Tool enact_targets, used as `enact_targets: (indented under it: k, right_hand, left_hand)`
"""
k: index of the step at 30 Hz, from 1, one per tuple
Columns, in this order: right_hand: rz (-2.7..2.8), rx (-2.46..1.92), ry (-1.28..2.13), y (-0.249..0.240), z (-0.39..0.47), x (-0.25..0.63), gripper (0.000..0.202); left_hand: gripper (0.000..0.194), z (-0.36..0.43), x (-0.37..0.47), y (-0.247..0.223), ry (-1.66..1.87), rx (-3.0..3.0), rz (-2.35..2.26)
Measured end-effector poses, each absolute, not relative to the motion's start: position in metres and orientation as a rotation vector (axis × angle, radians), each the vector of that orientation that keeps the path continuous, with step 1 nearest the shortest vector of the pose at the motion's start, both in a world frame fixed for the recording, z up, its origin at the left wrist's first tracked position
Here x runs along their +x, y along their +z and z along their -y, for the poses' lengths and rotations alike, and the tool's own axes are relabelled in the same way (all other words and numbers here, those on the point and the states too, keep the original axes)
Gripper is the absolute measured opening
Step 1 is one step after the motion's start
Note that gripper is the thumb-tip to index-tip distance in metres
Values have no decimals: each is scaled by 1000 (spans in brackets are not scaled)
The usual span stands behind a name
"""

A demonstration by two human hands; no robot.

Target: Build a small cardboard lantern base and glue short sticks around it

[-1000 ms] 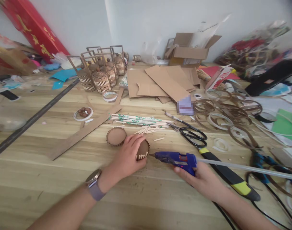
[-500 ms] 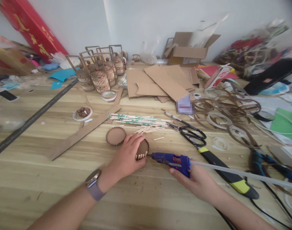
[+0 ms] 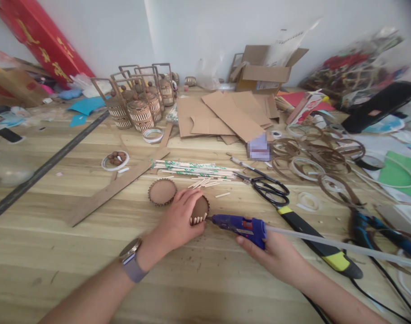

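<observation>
My left hand (image 3: 185,213) grips a round cardboard disc (image 3: 201,207) with a notched rim; several short pale sticks stand along its near edge. In my right hand (image 3: 276,254) is a blue hot glue gun (image 3: 242,227), a long clear glue stick trailing from its back. The gun's nozzle meets the disc's rim beside the sticks, though whether it touches is too small to tell. A second round cardboard disc (image 3: 162,191) lies flat to the left. Behind the hands are a small pile of short sticks (image 3: 203,182) and a single loose stick (image 3: 223,195).
Wrapped chopsticks (image 3: 195,169) lie beyond the hands, with black scissors (image 3: 269,189) and a black-yellow cutter (image 3: 309,238) to the right. Several small woven baskets (image 3: 141,114) stand back left. Cardboard sheets (image 3: 188,112) lie at the back; brown strip coils (image 3: 340,150) sit right.
The whole view has shifted very slightly. Both hands, the disc and the glue gun keep nearly the same positions.
</observation>
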State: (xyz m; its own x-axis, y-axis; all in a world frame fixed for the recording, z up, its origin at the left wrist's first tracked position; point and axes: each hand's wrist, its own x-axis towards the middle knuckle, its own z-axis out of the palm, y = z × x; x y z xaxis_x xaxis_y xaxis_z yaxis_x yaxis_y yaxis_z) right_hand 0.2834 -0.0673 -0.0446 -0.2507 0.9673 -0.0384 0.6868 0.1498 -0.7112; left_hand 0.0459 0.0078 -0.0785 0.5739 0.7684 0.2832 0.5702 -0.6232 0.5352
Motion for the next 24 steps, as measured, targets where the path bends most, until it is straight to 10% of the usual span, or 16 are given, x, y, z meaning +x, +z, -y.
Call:
enact_targets:
  k: [24]
  right_hand:
    - [2004, -1624, 830, -48, 70, 283, 44]
  left_hand:
    - [66, -8, 46, -77, 709, 2423, -1077]
